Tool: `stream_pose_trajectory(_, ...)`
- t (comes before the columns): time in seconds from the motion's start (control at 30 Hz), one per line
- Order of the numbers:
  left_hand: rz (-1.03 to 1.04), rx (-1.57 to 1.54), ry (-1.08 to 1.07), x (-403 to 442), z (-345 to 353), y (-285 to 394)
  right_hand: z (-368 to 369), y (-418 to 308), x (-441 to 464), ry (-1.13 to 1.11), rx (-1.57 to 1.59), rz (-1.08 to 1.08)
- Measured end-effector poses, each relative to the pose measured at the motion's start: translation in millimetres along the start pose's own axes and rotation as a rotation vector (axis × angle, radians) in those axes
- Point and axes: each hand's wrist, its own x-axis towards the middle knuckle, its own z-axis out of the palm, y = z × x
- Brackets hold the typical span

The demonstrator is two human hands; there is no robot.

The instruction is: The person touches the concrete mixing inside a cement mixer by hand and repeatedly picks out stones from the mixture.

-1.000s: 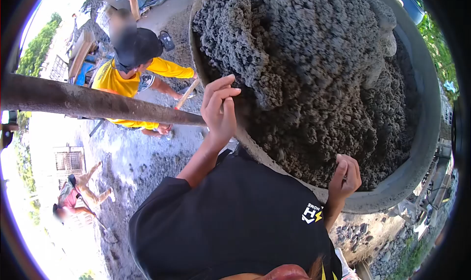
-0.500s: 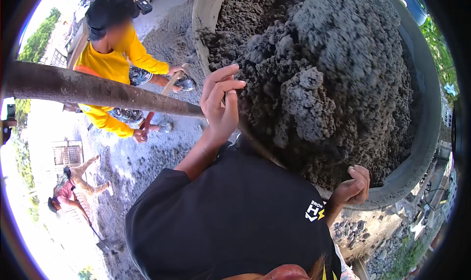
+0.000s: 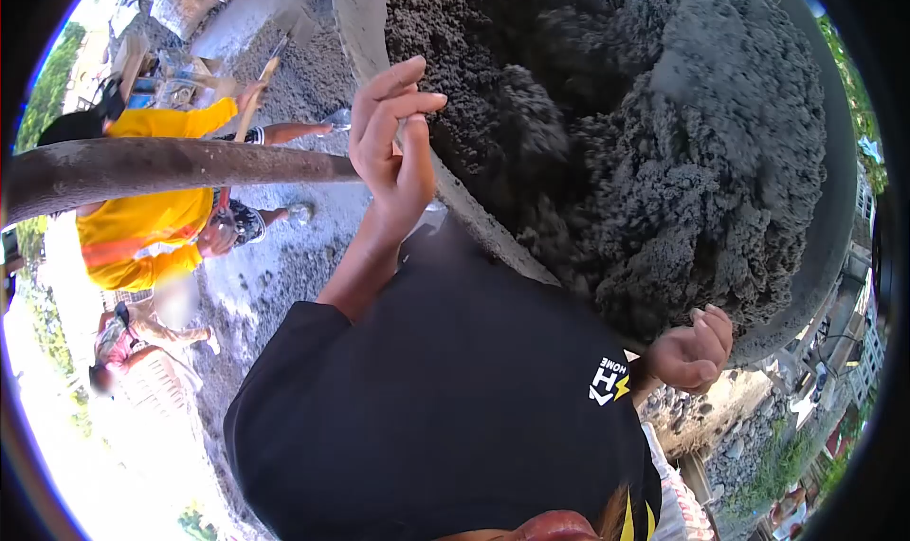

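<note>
A large round drum (image 3: 483, 214) fills the upper right, with a dark, wet concrete mix (image 3: 720, 176) heaped in it; part of the mix is smeared by motion. My left hand (image 3: 393, 143) is raised beside the near rim, fingers bent but apart, nothing visible in them. A thick brown-grey pole (image 3: 199, 162) comes in from the left and passes out of sight behind this hand; whether they touch I cannot tell. By the lower right rim is my right hand (image 3: 690, 351), its fingers loosely curled and the thumb apart, with no object showing in it.
At the left a person in a yellow shirt (image 3: 152, 223) bends beyond the pole, a wooden handle (image 3: 251, 100) in one hand. Farther off, another person (image 3: 123, 342) leans over. Gravel (image 3: 275, 280) lies on the ground; stones (image 3: 744, 451) and a pale sack (image 3: 678, 489) are lower right.
The concrete heap has shifted shape inside the drum. My left hand has moved up and left in view, my right hand slightly right. The person in yellow has moved left and turned.
</note>
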Motion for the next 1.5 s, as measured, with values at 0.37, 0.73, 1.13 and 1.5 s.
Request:
stream_pose_trajectory(0.37, -0.128, -0.028, -0.147, -17, 6, -15, 15, -18, 17, -0.513, -0.046, 0.346)
stream_pose_trajectory(0.73, -0.303, 0.040, -0.465, -14, 22, -31, 34, 0, -21, -1.372, -0.131, 0.799)
stream_pose_trajectory(1.13, -0.305, 0.022, -0.509, -12, 23, -32, 38, -2, -17, -1.399, -0.167, 0.805)
stream_pose_trajectory(1.5, -0.432, 0.077, -0.699, -5, 21, -21, 46, -19, 11, -1.666, -0.159, 0.454)
